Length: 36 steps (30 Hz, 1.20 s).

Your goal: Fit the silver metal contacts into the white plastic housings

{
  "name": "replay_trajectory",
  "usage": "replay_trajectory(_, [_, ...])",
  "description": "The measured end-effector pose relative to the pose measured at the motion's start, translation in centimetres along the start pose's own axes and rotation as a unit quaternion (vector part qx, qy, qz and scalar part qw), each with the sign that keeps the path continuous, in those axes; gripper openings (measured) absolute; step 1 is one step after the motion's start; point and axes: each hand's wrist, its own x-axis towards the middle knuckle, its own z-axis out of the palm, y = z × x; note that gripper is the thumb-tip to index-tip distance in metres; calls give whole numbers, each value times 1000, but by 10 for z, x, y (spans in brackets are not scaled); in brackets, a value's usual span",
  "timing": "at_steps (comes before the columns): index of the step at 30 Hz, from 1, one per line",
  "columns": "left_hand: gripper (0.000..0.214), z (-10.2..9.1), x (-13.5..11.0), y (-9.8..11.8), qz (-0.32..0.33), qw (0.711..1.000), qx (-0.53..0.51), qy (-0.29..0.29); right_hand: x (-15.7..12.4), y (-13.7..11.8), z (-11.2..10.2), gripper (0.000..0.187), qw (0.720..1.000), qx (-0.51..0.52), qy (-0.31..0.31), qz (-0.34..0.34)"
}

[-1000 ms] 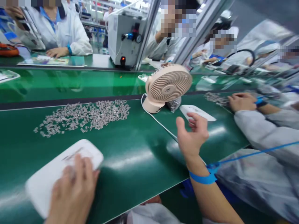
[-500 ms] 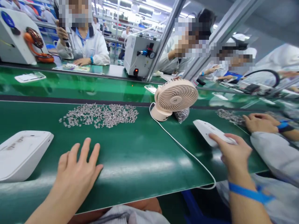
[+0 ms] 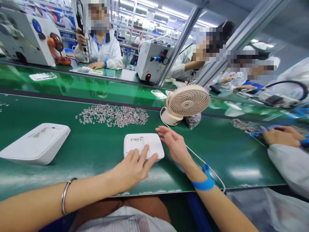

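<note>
Glossy green worktop, smooth and reflective, runs across a brightly lit factory hall. Near its front edge, below the beige fan, sits a small white plastic housing with rounded corners, its recessed face turned up. The bare left hand lies over the near side of this housing with fingers spread, fingertips on or just above the face; it is not clenched round anything. The bare right hand is loosely curled at the far right corner, grasping nothing that I can see; whether its fingertips touch the corner, I cannot tell.

For good handling, I would keep the left fingers flat and light on the rim, clear of the recess, and let the right hand brace the side wall, since so smooth a shell could slide or scuff on this surface.

Behind the housing spreads a heap of tiny silvery metal pieces; sleeves are best kept out of it. A round beige plastic desk fan stands to the right of the heap, and its thin white cord passes close by the right forearm, where it could snag. Well to the left rests a larger-looking white wedge-shaped housing. Across the line sits a co-worker in a white coat.
</note>
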Motion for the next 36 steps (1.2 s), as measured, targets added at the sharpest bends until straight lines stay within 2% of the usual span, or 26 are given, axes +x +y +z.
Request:
replay_trajectory(1, [57, 3, 1, -3, -3, 1000, 2, -1, 15, 6, 5, 51, 998, -25, 45, 28])
replay_trajectory(4, [54, 10, 2, -12, -10, 1000, -27, 8, 58, 25, 16, 42, 993, -69, 88, 32])
replay_trajectory(7, [51, 15, -1, -18, -20, 997, -66, 17, 88, 34, 24, 36, 991, -103, 86, 11])
replay_trajectory(11, [49, 16, -4, -19, -35, 996, -84, 24, 109, 35, 31, 28, 986, -162, 48, -15])
replay_trajectory(15, [48, 15, -4, -18, -33, 996, -82, 25, 113, 34, 32, 16, 974, -219, 25, -44])
replay_trajectory(22, [47, 13, -3, -15, -25, 997, -60, 29, 112, 37, 33, 16, 961, -263, 14, -83])
replay_trajectory(25, [47, 13, -4, -15, -33, 996, -49, 62, 110, 37, 33, 13, 958, -269, 32, -94])
replay_trajectory(28, [58, 16, -3, -24, -96, 990, -61, 79, 105, 37, 32, 14, 955, -270, 80, -95])
replay_trajectory(30, [70, 18, -2, -33, -145, 986, -78, 34, 101, 36, 31, 15, 953, -267, 109, -93])
replay_trajectory(33, [75, 18, 2, -44, -162, 980, -84, -75, 97, 30, 29, 12, 953, -255, 132, -94])
replay_trajectory(35, [73, 14, 5, -44, -175, 978, -47, -108, 93, 21, 28, 12, 954, -244, 141, -99])
replay_trajectory(36, [72, 11, 5, -42, -188, 976, -16, -106, 90, 16, 29, 13, 955, -237, 144, -102])
